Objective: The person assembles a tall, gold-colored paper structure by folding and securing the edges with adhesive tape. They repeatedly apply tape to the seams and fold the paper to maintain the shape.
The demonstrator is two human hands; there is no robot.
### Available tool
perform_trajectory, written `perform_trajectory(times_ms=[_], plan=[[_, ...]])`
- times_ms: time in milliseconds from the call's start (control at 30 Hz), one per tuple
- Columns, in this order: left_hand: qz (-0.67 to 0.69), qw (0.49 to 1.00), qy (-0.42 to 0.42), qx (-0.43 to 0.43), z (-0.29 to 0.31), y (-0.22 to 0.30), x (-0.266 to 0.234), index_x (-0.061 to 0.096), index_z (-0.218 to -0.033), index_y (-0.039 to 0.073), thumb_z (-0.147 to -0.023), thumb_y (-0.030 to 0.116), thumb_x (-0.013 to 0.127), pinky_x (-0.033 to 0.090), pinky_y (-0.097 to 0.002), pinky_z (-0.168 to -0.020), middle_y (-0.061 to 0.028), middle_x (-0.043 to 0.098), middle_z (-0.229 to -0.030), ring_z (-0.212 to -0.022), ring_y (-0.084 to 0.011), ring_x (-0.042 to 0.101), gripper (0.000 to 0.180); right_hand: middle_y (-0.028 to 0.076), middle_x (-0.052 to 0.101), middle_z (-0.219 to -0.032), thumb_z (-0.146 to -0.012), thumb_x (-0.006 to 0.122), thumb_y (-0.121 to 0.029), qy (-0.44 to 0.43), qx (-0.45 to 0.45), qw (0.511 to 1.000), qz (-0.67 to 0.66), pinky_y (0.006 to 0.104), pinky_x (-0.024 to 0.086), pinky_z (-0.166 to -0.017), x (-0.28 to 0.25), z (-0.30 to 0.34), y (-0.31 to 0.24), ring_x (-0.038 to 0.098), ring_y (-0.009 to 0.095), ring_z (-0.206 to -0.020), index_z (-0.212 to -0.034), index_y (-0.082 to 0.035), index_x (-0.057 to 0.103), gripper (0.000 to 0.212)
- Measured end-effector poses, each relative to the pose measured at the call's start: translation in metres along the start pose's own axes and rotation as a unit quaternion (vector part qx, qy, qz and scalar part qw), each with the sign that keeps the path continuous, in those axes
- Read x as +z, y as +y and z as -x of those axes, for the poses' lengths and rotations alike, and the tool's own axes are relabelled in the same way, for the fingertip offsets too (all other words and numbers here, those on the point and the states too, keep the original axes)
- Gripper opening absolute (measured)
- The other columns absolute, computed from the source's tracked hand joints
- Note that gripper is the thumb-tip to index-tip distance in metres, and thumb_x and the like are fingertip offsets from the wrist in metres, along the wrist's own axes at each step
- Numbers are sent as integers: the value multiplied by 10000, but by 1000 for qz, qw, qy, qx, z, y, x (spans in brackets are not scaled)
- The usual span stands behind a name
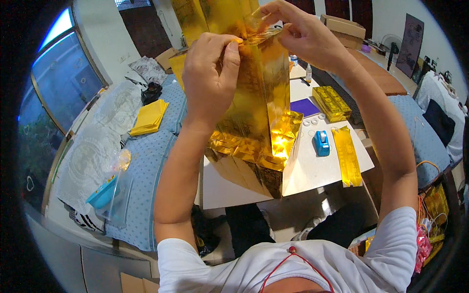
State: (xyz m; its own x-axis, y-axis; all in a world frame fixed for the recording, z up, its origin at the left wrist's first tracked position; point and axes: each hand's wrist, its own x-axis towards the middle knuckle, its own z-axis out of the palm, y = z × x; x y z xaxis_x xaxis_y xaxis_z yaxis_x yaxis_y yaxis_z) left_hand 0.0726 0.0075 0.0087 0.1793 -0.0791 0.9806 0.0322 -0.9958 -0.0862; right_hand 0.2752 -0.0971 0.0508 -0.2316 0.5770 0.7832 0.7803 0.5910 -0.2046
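1. This looks like a home, most likely a living room.
2. Along the left runs a sofa with pale blue dotted covers (146,173), a white patterned throw (100,117) and a cushion (149,69).
3. A large window (66,73), a dark door (145,29) and a fan (392,40) fit too.
4. The white table (317,173) doubles as a craft spot, holding a tall gold paper piece (249,105) and a tape dispenser (321,143).

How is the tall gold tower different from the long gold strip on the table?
The gold tower stands upright, while the gold strip lies flat. The tower is much bigger; the strip is small and narrow. The left hand and right hand are at the tower, but neither touches the strip. Both are gold-coloured.
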Motion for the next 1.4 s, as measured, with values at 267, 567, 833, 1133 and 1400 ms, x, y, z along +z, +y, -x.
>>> perform_trajectory(times_ms=[267, 567, 833, 1133, 1400], plan=[[-14, 999, -45, -16, 4, 1, -4, 681, -1012, 15, -985, 162, 582, 461, -327, -814, -95, 619, -927, -873, -238, 599, 179, 76, 697, -1207, -840, 462, 87, 41, 24, 997, 56, 225, 547, -616, 10, 22, 7, 621, 71, -696, -1398, -100, 486, 590], [-10, 999, -53, 8, 2, -2, -6, 683, -1043, 21, -984, 152, 587, 460, -316, -820, -97, 625, -962, -910, -235, 603, 173, 140, 716, -1123, -833, 554, -4, 42, 30, 988, 145, 400, 562, -675, 10, 19, 5, 697, 296, -774, -1419, -166, 460, 615], [-100, 985, 127, -61, 19, -48, -29, 681, -1163, 78, -984, 242, 599, 387, -413, -1048, -125, 611, -1228, -1180, -301, 543, 256, 148, 704, -1143, -888, 565, -77, 69, 63, 989, 117, 379, 552, -728, 14, 35, -3, 678, 265, -800, -1456, -134, 418, 590], [164, 937, 49, -305, 43, -56, -50, 658, -1225, 78, -996, 320, 592, 378, -377, -1079, -111, 578, -1347, -1273, -251, 507, 340, 243, 431, -1442, -901, 731, -423, 74, 153, 985, 14, 419, 533, -979, 43, 39, -30, 620, 331, -1183, -1556, -140, 115, 942], [-67, 991, 13, -113, 35, 35, -67, 669, -1185, 88, -879, 128, 642, 366, -383, -1040, -115, 630, -1212, -1140, -261, 546, 310, 270, 480, -1405, -991, 633, -165, 149, 116, 970, -151, 416, 504, -1021, 44, 43, 42, 565, 340, -1275, -1538, -72, 151, 735]])
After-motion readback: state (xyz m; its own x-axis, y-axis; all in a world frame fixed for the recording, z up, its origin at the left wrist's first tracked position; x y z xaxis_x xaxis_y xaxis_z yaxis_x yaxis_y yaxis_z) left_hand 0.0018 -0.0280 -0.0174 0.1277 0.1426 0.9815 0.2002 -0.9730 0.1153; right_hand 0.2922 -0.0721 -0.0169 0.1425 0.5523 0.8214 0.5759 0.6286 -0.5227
